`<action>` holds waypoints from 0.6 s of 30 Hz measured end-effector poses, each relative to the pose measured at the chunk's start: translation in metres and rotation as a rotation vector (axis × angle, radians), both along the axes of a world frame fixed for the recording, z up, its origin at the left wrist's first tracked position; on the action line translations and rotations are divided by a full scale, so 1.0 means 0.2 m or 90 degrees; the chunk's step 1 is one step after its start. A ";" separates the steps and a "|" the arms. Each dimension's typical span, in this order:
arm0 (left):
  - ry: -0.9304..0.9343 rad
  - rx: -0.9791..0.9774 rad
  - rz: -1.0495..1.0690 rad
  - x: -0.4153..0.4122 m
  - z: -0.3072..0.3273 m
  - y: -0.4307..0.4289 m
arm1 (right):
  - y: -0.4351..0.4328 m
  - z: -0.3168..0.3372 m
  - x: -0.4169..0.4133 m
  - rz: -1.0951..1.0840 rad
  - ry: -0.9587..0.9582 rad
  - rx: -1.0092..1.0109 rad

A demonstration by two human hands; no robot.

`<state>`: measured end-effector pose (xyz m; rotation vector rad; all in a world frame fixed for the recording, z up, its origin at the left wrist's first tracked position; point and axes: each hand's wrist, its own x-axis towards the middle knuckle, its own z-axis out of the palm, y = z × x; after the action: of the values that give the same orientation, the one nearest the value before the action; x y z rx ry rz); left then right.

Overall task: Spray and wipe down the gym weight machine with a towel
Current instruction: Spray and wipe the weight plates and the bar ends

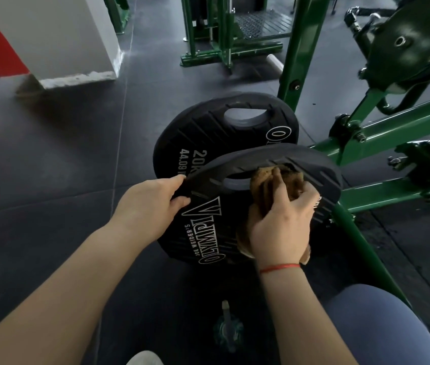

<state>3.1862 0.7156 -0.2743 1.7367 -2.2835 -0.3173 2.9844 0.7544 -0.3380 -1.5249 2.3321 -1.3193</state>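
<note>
A black weight plate (208, 227) with white lettering stands tilted on the floor in front of me. My left hand (150, 204) grips its left rim. My right hand (282, 227) holds a brown towel (285, 180) and presses it onto the plate's face beside the handle slot. A second black 20 kg plate (208, 127) leans just behind the first. The green weight machine frame (392, 125) stands to the right. On the floor near my knee a green spray bottle (228, 330) stands upright.
A white and red pillar (58, 40) stands at the back left. More green gym equipment (224, 30) fills the back. My knee in grey-blue leggings (382, 322) is at the lower right. Dark rubber flooring (50, 154) stretches to the left.
</note>
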 end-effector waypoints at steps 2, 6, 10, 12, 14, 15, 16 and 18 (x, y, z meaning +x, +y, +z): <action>-0.007 -0.004 -0.004 0.00 0.00 0.00 | -0.02 0.03 0.02 -0.011 0.047 0.048; -0.029 -0.018 -0.016 -0.01 0.01 -0.01 | -0.05 0.11 0.13 0.019 0.149 0.095; -0.018 -0.008 -0.014 0.00 0.00 -0.01 | -0.05 0.07 0.18 0.012 0.107 0.070; -0.005 -0.002 -0.007 0.00 0.01 0.00 | -0.02 0.00 0.22 0.026 0.043 0.009; 0.006 0.015 0.002 0.00 0.01 0.01 | 0.02 -0.05 0.26 0.047 -0.091 -0.034; 0.014 0.033 0.007 0.00 0.02 0.01 | 0.04 -0.08 0.28 0.064 -0.149 -0.034; 0.027 0.058 0.008 0.01 0.02 0.01 | 0.08 -0.11 0.29 0.089 -0.178 -0.032; 0.080 0.132 0.016 0.03 0.02 0.00 | 0.17 -0.17 0.32 0.169 -0.152 -0.037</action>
<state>3.1913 0.7162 -0.2694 1.7823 -2.2044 -0.6607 3.0489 0.7878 -0.3716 -1.5310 1.8931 -1.4202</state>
